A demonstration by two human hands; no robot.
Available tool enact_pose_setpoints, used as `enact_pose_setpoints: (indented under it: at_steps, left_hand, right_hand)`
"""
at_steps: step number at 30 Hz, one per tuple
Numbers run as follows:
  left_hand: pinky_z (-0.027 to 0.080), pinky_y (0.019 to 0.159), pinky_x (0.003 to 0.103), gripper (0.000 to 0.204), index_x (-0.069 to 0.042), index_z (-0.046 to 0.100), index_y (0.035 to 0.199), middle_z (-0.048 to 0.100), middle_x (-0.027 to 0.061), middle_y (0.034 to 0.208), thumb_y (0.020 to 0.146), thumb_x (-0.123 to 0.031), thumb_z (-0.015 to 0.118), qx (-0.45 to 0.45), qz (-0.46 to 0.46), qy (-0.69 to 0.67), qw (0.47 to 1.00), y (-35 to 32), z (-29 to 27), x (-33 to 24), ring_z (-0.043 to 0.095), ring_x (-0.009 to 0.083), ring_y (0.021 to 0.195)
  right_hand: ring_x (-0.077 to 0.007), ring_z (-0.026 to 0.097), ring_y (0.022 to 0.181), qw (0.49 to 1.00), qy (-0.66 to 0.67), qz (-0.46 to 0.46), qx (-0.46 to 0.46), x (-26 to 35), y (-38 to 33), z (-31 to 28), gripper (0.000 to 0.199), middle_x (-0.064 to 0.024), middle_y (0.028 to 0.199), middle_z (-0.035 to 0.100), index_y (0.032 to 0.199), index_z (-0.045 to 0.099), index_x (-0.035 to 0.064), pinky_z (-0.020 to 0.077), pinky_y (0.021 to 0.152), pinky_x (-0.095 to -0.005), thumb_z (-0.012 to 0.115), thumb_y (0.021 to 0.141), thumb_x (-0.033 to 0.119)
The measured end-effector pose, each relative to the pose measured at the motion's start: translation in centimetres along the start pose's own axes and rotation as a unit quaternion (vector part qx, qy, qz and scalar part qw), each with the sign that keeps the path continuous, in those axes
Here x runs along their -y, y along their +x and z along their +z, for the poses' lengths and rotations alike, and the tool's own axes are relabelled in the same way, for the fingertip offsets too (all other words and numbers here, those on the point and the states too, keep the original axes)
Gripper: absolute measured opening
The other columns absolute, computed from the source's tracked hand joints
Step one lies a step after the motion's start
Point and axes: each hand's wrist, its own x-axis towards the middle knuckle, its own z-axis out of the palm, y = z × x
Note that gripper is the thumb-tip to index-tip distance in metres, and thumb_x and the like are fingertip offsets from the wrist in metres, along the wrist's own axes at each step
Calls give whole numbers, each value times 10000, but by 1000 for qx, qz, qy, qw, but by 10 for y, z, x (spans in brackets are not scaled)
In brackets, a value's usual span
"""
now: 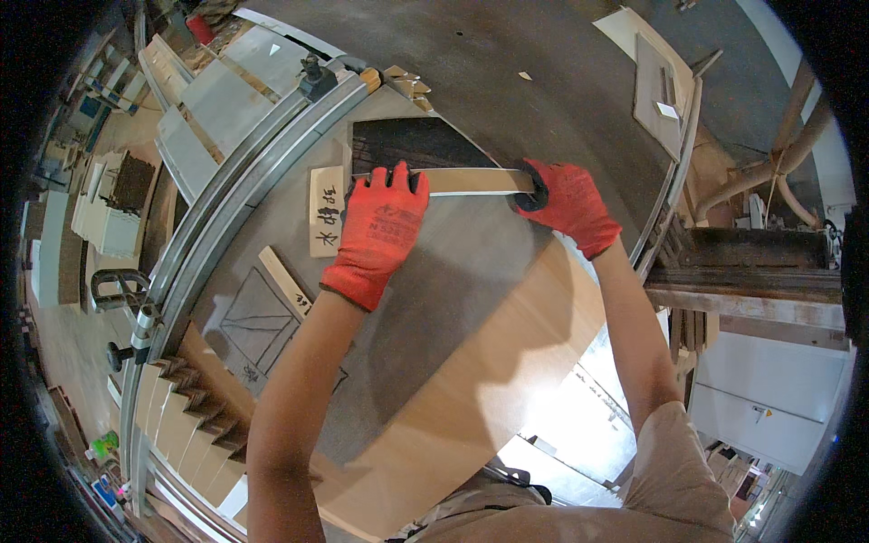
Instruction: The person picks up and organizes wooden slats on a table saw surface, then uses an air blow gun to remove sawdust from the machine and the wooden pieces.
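Note:
A narrow light-brown wooden strip [480,181] with a pale front edge lies crosswise before me, spanning both hands. My left hand [383,217], in a red work glove, lies over the strip's left part; its fingers reach across it and the thumb is hidden. Around the right end, my right hand [563,204] closes its fingers, in a red glove with dark fingertips. Behind the strip is a black panel [389,136] on the grey work surface [425,308]. Beside my left hand sits a small wood piece [324,231] with handwritten marks.
Another small marked wood piece [282,271] lies near my left forearm, by a line drawing. A large wooden board [453,389] crosses the surface near my body. Curved-looking metal rails [195,213] with a clamp handle [122,290] run along the left. Grey panels [231,95] stand beyond.

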Motion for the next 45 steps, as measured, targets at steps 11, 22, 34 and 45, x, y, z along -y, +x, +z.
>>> enact_pose_setpoints:
  at_steps: [11,22,34,45]
  left_hand:
    - [476,862,472,430,-149,613,1241,559,133,1294,817,-207,651,-93,-60,-24,994,-10,13,-20,555,309,1062]
    - [463,922,455,551,-208,602,1244,553,50,1308,724,-232,781,-87,-8,-76,993,-3,6,-5,544,276,1136]
    - [486,921,441,589,-195,562,1278,542,74,1348,727,-201,771,-16,6,-51,999,1,-4,-1,551,286,1145]
    - [477,921,458,526,-179,583,1263,536,82,1361,773,-279,746,-33,-6,-53,998,-3,0,-6,538,289,1158]
  right_hand:
    - [-375,666,996,928,195,238,-209,40,-33,45,657,-201,1102,688,1302,558,54,533,834,-436,802,739,290]
    - [-374,633,1058,865,258,319,-289,60,-29,74,630,-185,1136,675,1299,580,77,501,913,-441,783,744,294]
    - [-396,532,1206,989,60,-45,127,-31,17,-19,727,-188,1287,581,1338,520,90,441,1028,-463,771,726,391]
    - [-370,552,1187,989,46,-80,112,-26,26,-13,722,-185,1240,597,1273,584,66,437,1037,-439,792,678,418]
